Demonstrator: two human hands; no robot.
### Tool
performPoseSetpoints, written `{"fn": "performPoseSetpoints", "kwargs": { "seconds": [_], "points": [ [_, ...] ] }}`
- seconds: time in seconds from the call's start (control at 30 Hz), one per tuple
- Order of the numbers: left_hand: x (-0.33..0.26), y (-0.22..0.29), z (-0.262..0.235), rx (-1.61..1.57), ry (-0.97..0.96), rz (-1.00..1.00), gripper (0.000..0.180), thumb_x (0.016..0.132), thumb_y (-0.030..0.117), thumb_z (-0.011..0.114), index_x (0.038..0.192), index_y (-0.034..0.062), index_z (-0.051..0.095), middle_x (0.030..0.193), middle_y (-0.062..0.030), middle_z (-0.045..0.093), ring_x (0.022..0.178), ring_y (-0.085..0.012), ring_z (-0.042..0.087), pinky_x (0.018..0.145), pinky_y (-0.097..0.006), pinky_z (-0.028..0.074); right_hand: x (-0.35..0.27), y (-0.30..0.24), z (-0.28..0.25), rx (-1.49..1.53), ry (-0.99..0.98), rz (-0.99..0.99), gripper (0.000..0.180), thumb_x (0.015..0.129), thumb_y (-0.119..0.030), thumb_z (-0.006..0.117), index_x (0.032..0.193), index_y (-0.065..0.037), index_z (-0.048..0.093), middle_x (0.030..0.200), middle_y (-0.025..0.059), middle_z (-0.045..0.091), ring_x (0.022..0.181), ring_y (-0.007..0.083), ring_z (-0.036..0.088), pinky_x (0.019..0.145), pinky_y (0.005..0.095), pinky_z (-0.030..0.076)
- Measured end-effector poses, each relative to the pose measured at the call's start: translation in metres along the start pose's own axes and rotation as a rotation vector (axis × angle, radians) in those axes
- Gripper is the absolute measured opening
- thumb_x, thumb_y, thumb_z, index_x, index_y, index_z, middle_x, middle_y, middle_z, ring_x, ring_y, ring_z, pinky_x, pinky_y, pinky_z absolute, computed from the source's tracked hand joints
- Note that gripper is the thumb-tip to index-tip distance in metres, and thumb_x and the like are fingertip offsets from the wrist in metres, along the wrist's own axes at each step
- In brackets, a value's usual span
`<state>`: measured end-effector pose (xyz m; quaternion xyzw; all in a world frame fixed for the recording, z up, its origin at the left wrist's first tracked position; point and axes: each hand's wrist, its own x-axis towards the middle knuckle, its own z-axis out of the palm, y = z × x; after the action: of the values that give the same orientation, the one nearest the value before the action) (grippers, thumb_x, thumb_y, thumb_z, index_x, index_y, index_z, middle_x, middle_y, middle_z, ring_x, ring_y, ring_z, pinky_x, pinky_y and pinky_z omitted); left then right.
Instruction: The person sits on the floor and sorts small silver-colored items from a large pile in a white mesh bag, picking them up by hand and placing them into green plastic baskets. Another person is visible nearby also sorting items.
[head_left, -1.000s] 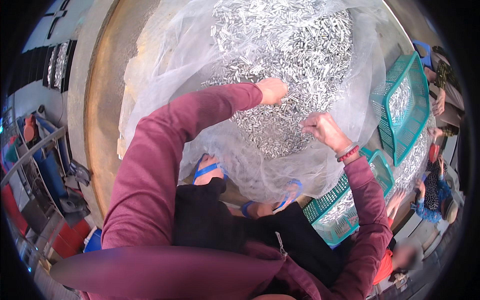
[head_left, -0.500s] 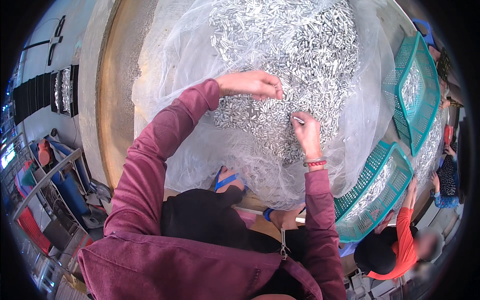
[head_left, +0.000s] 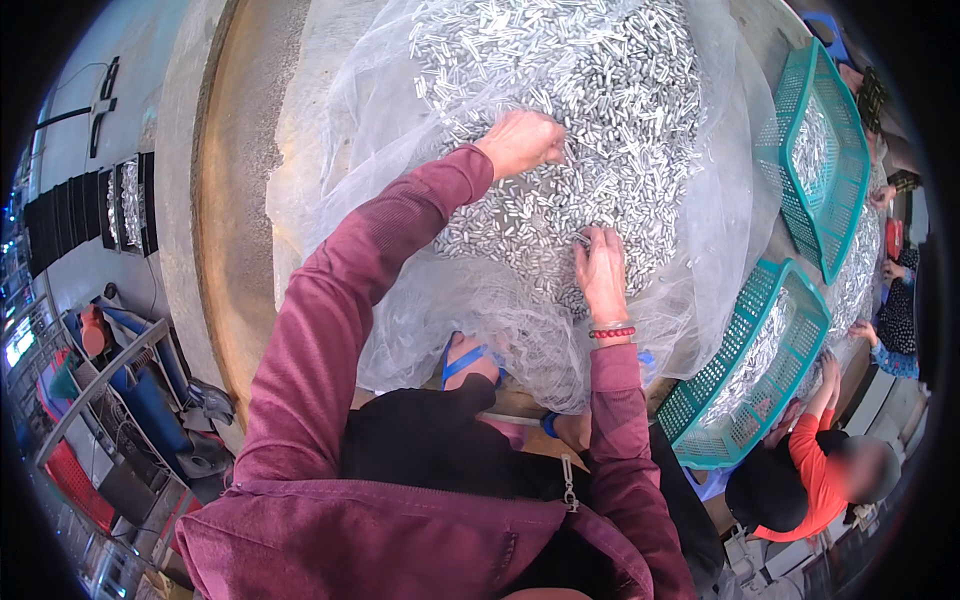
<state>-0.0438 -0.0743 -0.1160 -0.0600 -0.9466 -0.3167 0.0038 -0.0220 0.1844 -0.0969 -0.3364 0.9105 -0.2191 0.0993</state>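
A broad heap of small silver cylindrical pieces (head_left: 600, 70) lies spread on sheer white netting (head_left: 440, 310). Over the heap's left part, my left hand (head_left: 522, 142) has its fingers curled down at the pieces; whatever is between the fingertips is hidden. Nearer to me, my right hand (head_left: 602, 275) rests low on the heap with bent fingers, a small silver piece showing at its thumb side. A red beaded bracelet circles that wrist. Between the two hands the pieces lie thinner, with the dull surface beneath showing through.
Two teal perforated baskets (head_left: 668, 412) with silver pieces inside stand on the right. Beyond them a co-worker in an orange top (head_left: 815, 480) reaches toward more pieces, and other people's hands show farther off. A wooden edge (head_left: 235, 200) runs along the left. A cluttered rack (head_left: 120, 400) stands lower left.
My left hand has moved right and farther away over the heap, its fingers now down at the pieces. My right hand has turned downward and drawn slightly nearer. The whole view has shifted a little.
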Motion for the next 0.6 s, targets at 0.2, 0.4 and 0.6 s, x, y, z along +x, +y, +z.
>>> {"fn": "performPoseSetpoints", "kwargs": {
  "seconds": [0.2,0.4,0.6],
  "points": [
    [-0.050,0.024,0.008,0.171,-0.370,0.210,0.014,0.076,0.013,0.059,0.089,0.0101,0.064,0.082,-0.0071,0.061,0.083,-0.0248,0.064,0.062,-0.039,0.052,0.002,-0.009,-0.003,0.343,-0.149,0.409,0.014,0.074,-0.007,0.072,0.077,0.001,0.061,0.069,0.0088,0.059,0.065,0.0213,0.055,0.062,0.0351,0.046],
    [-0.068,0.037,0.014,0.410,-0.268,0.256,0.014,0.075,0.007,0.057,0.087,0.0016,0.060,0.083,-0.0089,0.060,0.078,-0.0219,0.063,0.054,-0.033,0.052,-0.006,0.007,-0.032,0.986,0.035,0.870,0.031,0.088,-0.030,0.066,0.076,-0.002,0.067,0.060,0.0001,0.058,0.050,0.0029,0.045,0.045,0.0185,0.035],
    [-0.078,0.056,0.022,0.630,-0.342,0.187,0.013,0.073,0.009,0.058,0.082,-0.0009,0.057,0.076,-0.0097,0.056,0.072,-0.0206,0.062,0.049,-0.030,0.050,-0.010,0.049,-0.045,0.708,0.135,0.766,0.029,0.090,-0.028,0.061,0.084,0.000,0.068,0.064,0.0018,0.060,0.052,0.0056,0.051,0.048,0.0212,0.040]
  ]
}}
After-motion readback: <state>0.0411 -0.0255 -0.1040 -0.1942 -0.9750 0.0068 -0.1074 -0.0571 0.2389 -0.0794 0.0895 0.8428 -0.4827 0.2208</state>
